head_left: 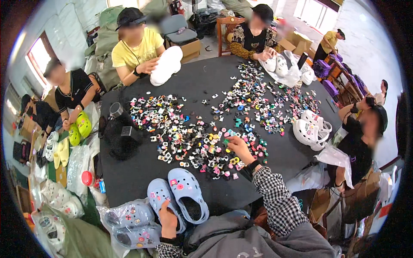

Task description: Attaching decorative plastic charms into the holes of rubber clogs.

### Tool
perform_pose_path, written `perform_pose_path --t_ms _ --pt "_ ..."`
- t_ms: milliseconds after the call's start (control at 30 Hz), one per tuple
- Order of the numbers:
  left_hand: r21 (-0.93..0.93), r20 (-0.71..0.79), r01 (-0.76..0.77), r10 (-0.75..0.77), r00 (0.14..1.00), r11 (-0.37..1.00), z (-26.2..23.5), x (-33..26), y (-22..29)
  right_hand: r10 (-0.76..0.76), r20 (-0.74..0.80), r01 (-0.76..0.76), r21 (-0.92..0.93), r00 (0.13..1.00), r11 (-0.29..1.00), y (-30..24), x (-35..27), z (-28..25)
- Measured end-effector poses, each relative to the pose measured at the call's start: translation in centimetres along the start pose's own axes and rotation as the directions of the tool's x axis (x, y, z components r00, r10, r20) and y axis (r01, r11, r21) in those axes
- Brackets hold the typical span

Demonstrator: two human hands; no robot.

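Note:
Light blue clogs stand side by side at the table's near edge: a left clog (158, 191) and a right clog (188, 193), both with a few pink and red charms on their toes. My left hand (168, 220) is closed on the left clog near its opening, one finger lying along its upper; the other fingers are partly hidden. Reaching forward over the pile of small colourful shoe charms (193, 139), my right hand (241, 148) pinches a green charm (226, 142) between thumb and fingertips.
Bagged blue clogs (133, 217) lie left of my left hand. A black cup (116, 110) and a dark box (127, 132) stand on the black table (129, 167). White clogs (310, 131) sit at the right edge. Several people work around the table, one holding a white shoe (167, 66).

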State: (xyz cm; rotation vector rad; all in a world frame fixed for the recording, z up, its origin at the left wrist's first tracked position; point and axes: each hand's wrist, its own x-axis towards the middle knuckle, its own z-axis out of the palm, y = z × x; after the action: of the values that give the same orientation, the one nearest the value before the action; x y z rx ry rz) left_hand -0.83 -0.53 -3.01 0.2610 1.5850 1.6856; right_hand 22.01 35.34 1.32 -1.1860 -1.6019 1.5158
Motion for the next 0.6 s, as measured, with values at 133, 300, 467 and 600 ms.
perform_pose_path --t_ms 133,300,467,600 --pt "-0.556 -0.003 0.19 -0.231 0.973 0.809 1.8 -0.6 2.3 0.054 0.046 -0.059 0.129 0.997 0.99 -0.5 -2.0 0.1" --pt "-0.348 -0.057 0.114 -0.143 0.988 0.93 1.7 -0.5 2.3 0.128 -0.075 -0.104 0.261 0.989 0.96 -0.9 -4.6 -2.9" --pt "-0.493 -0.009 0.193 -0.227 0.974 0.849 0.2 0.0 1.5 0.149 -0.208 -0.088 0.278 0.967 0.956 -1.0 -6.4 -5.5" --pt "-0.522 0.054 0.18 -0.179 0.982 0.834 2.6 -0.7 3.5 0.097 -0.326 -0.028 0.211 0.94 0.977 1.5 -6.7 -10.5"
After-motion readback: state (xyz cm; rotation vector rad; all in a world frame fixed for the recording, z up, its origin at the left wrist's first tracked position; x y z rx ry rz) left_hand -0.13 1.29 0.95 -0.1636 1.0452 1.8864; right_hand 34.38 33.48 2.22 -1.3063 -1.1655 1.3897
